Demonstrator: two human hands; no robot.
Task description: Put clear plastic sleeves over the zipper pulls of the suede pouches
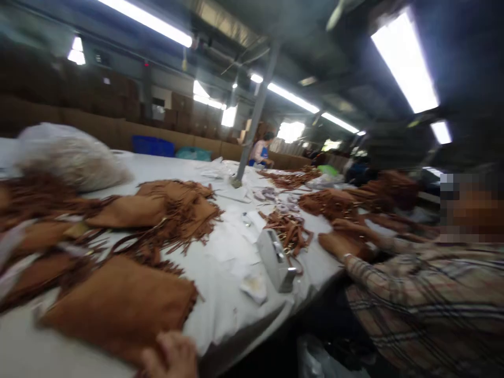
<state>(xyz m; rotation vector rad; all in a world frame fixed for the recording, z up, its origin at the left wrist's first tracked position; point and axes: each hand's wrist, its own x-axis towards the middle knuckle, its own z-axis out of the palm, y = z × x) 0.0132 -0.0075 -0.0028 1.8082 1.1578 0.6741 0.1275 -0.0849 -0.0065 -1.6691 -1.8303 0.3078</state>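
At the bottom of the head view, my right hand is partly cut off by the frame and blurred. Its fingers are curled at the near edge of a brown suede-like bag and seem to grip it. That bag lies flat on the white-covered table, with fringe along its far and right sides. Beyond it lie more brown fringed bags, heaped with their straps. My left hand is out of view.
A grey tape dispenser stands near the table edge beside brown straps. At right, a co-worker in a plaid shirt handles a brown bag. A metal post rises beyond; a full plastic sack sits far left.
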